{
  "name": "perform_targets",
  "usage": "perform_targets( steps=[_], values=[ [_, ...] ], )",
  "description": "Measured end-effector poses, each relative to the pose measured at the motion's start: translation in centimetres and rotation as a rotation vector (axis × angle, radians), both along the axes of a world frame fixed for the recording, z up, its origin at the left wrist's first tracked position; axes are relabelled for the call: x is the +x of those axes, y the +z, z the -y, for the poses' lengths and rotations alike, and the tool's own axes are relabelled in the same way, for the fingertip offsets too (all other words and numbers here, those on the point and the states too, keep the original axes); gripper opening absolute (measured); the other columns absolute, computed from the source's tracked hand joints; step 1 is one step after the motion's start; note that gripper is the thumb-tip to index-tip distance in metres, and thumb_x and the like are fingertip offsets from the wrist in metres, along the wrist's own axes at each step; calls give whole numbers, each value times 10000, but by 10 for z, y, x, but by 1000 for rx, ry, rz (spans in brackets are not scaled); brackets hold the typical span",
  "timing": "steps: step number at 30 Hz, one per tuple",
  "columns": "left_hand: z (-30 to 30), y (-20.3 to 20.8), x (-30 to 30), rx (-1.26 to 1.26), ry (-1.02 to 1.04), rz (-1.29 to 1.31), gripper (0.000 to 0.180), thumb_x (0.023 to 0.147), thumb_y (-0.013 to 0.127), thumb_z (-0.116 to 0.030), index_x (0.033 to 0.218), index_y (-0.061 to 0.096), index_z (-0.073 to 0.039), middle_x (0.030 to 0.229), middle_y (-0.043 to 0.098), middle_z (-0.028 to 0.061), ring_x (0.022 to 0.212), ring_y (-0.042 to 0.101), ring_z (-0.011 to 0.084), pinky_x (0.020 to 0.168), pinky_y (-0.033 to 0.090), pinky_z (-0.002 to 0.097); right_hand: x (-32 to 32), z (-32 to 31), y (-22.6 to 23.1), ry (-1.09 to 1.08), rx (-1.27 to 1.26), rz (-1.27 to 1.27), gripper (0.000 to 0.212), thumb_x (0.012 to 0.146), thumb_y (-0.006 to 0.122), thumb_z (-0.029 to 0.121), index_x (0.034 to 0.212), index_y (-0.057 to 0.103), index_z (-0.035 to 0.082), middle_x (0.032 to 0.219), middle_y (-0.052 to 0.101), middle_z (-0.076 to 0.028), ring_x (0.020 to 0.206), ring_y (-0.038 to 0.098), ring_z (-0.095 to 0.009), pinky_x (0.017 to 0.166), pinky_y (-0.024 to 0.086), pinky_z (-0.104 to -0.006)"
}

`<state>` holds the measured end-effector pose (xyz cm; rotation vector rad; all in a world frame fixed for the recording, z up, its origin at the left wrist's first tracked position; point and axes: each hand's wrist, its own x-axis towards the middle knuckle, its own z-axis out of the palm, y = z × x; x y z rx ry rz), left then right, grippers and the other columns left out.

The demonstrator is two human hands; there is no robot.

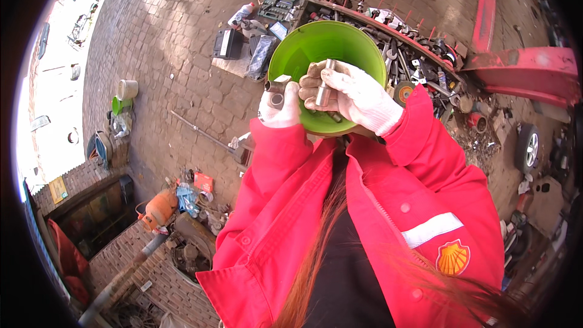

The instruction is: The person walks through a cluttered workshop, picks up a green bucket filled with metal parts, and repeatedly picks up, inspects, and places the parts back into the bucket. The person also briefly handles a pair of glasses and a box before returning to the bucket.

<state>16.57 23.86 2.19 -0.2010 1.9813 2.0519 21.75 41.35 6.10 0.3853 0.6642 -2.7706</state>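
Both my hands wear white work gloves and are up over a bright green bucket (303, 39). At its left rim my left hand (284, 112) is closed on dark hollow metal pieces (275, 87) that look like sockets, one open end facing up. Over the bucket's mouth, my right hand (358, 94) grips a shiny metal cylinder (325, 88), narrower in the middle, between thumb and fingers. The two held parts are apart. Dark metal pieces (334, 116) lie inside the bucket below my right hand, partly hidden by it.
A long metal tray (419, 35) crowded with tools stands beyond the bucket to the right, near a red lift arm (525, 70). At the far left of the bucket lie an open green socket case (280, 0) and a black box (228, 44). An orange gas cylinder (161, 208) stands lower left.
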Motion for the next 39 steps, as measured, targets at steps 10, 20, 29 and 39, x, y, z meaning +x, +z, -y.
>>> perform_targets(
  steps=[10,20,29,39],
  values=[
    [-1,-9,0,-39,22,-72,206,947,656,-176,1099,632,-39,650,547,-19,492,449,61,451,339,231,10,-7,13,-27,334,-49,243,1018,548,170,1220,554,35,1071,624,-26,947,622,-117,883,519,-281],
    [0,-3,8,-59,19,9,301,944,643,-153,1220,595,-43,862,664,76,587,499,73,517,402,225,34,-61,26,-566,642,81,292,1064,472,329,944,528,69,829,499,-10,714,494,-111,726,478,-300],
    [10,-16,4,-187,-33,-119,342,941,670,-204,1220,592,-22,763,636,71,512,501,96,488,407,249,19,-157,-97,-718,336,371,426,1010,482,429,715,496,122,597,425,21,501,417,-152,526,405,-310],
    [11,-12,5,-153,-52,-72,320,946,664,-135,1236,588,-25,877,678,64,656,563,79,599,448,220,-63,-153,-308,-290,359,494,78,958,579,137,1035,592,146,816,617,11,702,625,-170,694,561,-401]
  ],
)
